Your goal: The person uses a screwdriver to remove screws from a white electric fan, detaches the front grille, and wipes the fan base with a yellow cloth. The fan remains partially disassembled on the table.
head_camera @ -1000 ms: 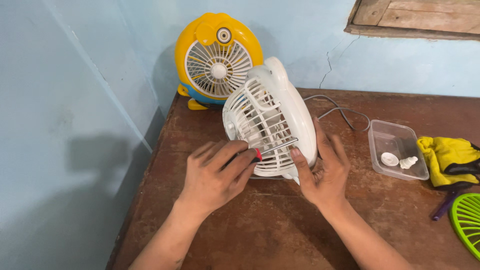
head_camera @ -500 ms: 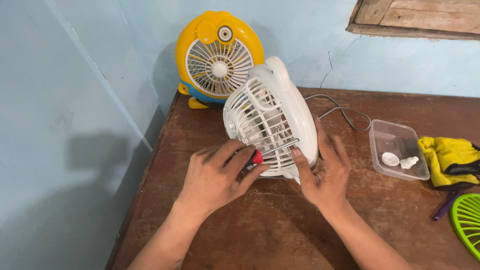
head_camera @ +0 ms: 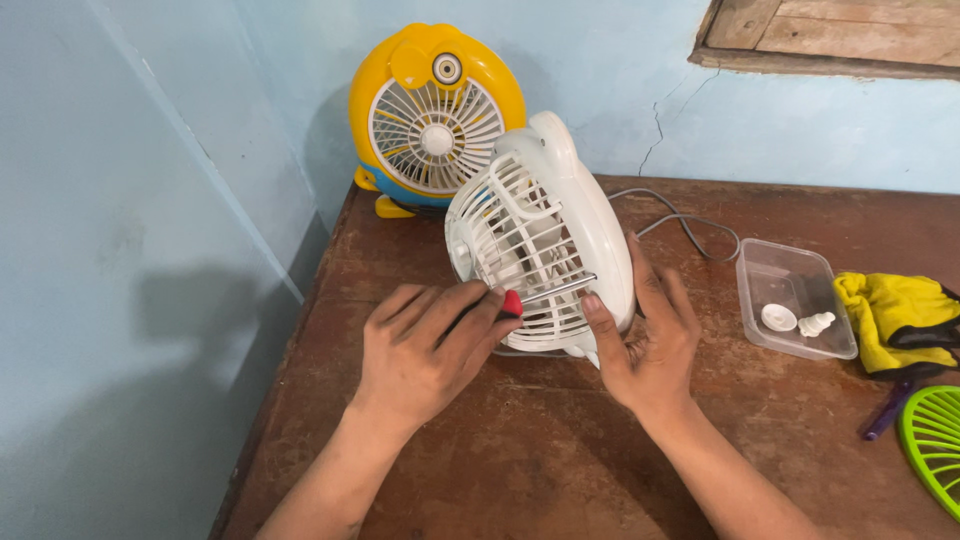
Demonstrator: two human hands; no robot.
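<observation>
A: Where's the white round plastic fan w/ slatted grille (head_camera: 540,245)?

B: Upright on the worn brown wooden table (head_camera: 520,450), twd the back-left corner, grille facing left. Just behind it, at the back edge by the wall, stands a yellow plastic fan w/ white grille (head_camera: 436,115).

A: Hands?

B: Left hand (head_camera: 425,350) is closed round a screwdriver w/ red collar & metal shaft (head_camera: 535,296); shaft lies across the lower grille, tip pointing right. Right hand (head_camera: 650,340) is open, palm & fingers pressed on the fan's right rim, thumb touching the grille near the shaft tip.

A: Anything else?

B: Grey cord (head_camera: 685,225) runs behind the fan. Nr the right edge: clear rectangular plastic tub (head_camera: 795,298) w/ small white parts, yellow cloth (head_camera: 890,318), green round grille (head_camera: 935,440).
</observation>
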